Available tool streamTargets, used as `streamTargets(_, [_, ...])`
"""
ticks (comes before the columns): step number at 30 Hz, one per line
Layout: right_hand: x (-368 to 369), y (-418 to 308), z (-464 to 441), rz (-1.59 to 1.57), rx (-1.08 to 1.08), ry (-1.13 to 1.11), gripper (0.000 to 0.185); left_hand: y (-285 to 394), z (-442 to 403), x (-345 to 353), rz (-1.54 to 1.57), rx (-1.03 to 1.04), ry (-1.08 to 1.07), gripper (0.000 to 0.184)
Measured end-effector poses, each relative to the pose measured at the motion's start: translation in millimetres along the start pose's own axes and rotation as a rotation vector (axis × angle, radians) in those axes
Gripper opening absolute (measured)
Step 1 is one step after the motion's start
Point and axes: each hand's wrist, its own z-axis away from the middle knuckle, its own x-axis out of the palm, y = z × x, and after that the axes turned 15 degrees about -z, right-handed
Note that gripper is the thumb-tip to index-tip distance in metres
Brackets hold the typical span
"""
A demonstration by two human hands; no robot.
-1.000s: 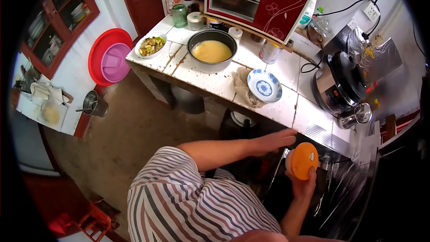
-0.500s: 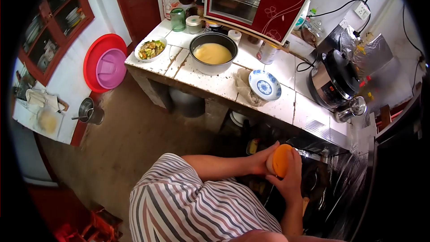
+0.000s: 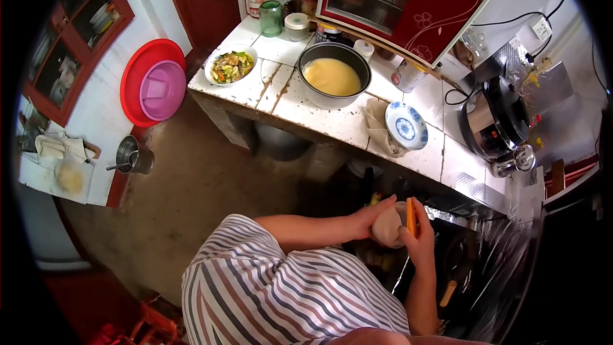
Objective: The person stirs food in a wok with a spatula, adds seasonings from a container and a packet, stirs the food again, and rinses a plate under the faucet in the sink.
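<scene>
My left hand (image 3: 369,218) is wrapped round a pale, translucent jar (image 3: 387,226), tilted with its mouth to the right. Between the fingers and thumb of my right hand (image 3: 421,240) is an orange lid (image 3: 411,216), turned edge-on close beside the mouth. The jar's contents are hard to make out. Both hands are over the dark stove area, in front of the tiled counter (image 3: 306,119).
On the counter stand a pot of yellowish liquid (image 3: 332,78), a bowl of vegetables (image 3: 231,66), a blue-patterned plate (image 3: 407,126) and a pressure cooker (image 3: 495,118). A wooden handle (image 3: 448,293) lies low right. A metal pail (image 3: 135,156) is at left.
The orange lid has come off the jar's mouth and turned edge-on in my right hand. The jar now shows in my left hand. The camera view has shifted slightly.
</scene>
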Motion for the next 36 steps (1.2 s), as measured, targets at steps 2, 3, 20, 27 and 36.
streamTargets(2, [0, -10, -5, -0.129, 0.048, -0.019, 0.064, -1, -7, -17, 0.002, 0.01, 0.037, 0.053])
streamTargets(3, [-7, -7, -11, -0.381, 0.095, 0.012, 0.066, 7, -2, -25, 0.058, -0.046, 0.02, 0.051])
streamTargets(20, [0, -1, 21, 0.613, -0.23, 0.601, 0.021, 29, 8, -8, -0.029, -0.365, -0.008, 0.052])
streamTargets(27, [28, -15, 52, 0.577, -0.157, 0.0, 0.021, 13, -14, -11, -0.109, -0.389, -0.134, 0.048])
streamTargets(36, [30, -2, 80, 0.624, 0.015, 0.095, 0.015, -6, -20, -1, -0.295, -0.438, -0.14, 0.045])
